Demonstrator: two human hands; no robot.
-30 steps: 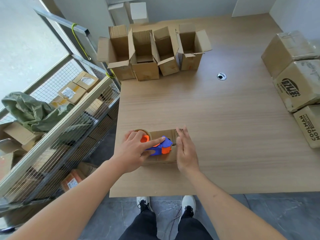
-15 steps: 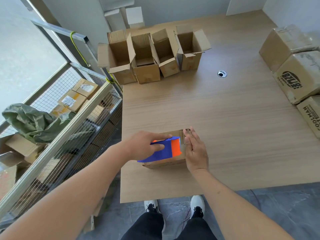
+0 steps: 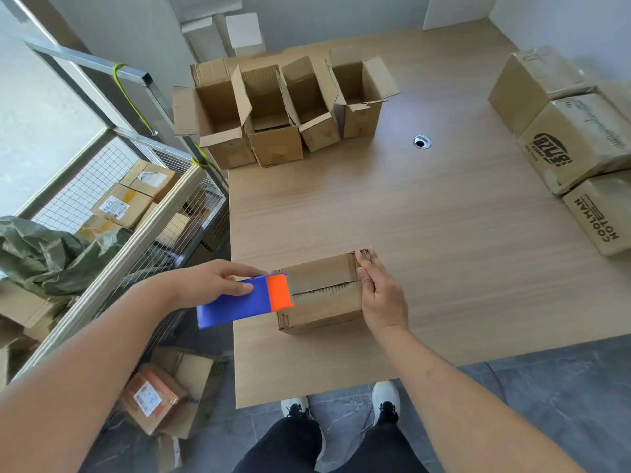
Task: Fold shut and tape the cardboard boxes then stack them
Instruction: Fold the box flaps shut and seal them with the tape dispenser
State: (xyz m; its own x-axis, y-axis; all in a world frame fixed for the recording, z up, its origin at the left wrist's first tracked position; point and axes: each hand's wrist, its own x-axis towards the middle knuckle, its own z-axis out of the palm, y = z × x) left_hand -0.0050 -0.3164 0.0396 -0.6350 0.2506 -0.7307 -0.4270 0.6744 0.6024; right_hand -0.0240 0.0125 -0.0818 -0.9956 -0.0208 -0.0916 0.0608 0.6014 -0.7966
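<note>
A small cardboard box [image 3: 321, 295] with its top flaps folded shut sits near the table's front left edge. My left hand [image 3: 208, 285] grips a blue and orange tape dispenser [image 3: 246, 300] at the box's left end, its orange head against the top. My right hand [image 3: 380, 295] presses flat, fingers straight, against the box's right end. A strip of brown tape runs along the top seam. Several open, empty boxes [image 3: 273, 110] stand in a row at the table's far left.
Closed printed boxes [image 3: 573, 145] are piled at the table's right side. A cable hole [image 3: 422, 142] sits mid-table. A wire-mesh cart [image 3: 112, 240] with parcels and a green bag stands left of the table. More parcels [image 3: 153, 397] lie on the floor.
My left hand has dragged the tape dispenser leftward across the box top to its left end. My right hand has stayed on the right end. The view shifted slightly.
</note>
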